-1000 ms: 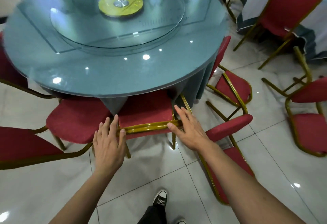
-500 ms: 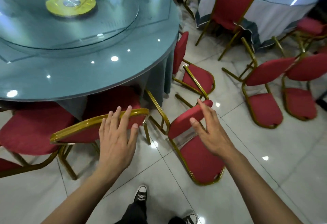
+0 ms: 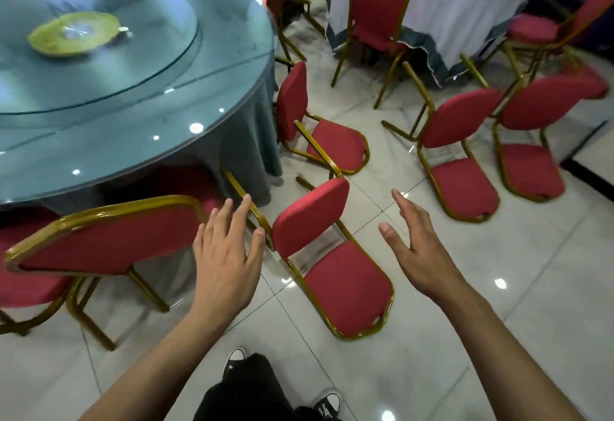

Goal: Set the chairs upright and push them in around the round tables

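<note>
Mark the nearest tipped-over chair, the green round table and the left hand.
nearest tipped-over chair (image 3: 349,284): head view, on its red seat cushion.
green round table (image 3: 139,128): head view, on its glass top.
left hand (image 3: 226,264): head view, on its back.

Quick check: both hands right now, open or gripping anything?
Left hand: open, fingers straight, holding nothing, beside the upright red gold-framed chair.
Right hand: open, fingers spread, holding nothing, above the white tiled floor.

Red gold-framed chairs (image 3: 332,254) toppled beside round glass-topped table (image 3: 139,114)
</note>
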The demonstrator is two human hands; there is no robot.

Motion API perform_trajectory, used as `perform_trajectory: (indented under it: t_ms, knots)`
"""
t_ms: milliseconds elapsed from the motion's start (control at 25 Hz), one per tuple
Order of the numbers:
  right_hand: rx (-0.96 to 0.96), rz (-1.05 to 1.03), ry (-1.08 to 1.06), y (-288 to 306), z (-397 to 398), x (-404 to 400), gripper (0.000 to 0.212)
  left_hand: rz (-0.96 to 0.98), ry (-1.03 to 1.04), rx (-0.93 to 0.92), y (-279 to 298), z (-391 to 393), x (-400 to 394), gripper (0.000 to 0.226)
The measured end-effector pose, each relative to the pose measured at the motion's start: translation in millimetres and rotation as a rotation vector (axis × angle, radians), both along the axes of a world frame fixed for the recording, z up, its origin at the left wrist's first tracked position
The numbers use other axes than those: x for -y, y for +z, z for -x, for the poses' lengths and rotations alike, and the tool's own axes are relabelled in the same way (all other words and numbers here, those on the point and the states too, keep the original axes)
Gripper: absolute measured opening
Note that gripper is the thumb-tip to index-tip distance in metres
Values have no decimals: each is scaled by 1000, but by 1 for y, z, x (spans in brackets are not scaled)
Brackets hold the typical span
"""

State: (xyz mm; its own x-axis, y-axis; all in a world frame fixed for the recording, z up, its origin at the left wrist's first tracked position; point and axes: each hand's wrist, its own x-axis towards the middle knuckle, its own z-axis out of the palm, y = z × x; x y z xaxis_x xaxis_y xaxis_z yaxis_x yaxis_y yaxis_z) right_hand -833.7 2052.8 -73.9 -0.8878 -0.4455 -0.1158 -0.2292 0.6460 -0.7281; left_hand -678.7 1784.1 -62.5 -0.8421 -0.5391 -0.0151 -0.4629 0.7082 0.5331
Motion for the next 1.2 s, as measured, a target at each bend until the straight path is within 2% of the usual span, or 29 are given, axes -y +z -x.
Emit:
perform_trajectory:
  t_ms: [280, 720, 1000, 1200]
  knots:
    - [-7, 40, 23, -12, 57, -60, 64, 0, 51, -3, -7, 36, -59, 67]
    - [2, -57, 118, -20, 175, -42, 62, -37, 117, 7, -32, 160, -63, 60]
    - [-10, -52, 140, -22, 257, -41, 61, -22, 121, -32, -24, 243, -62, 63]
    - [-11, -27, 285, -38, 323, -15, 65, 2, 273, -14, -33, 272, -67, 63]
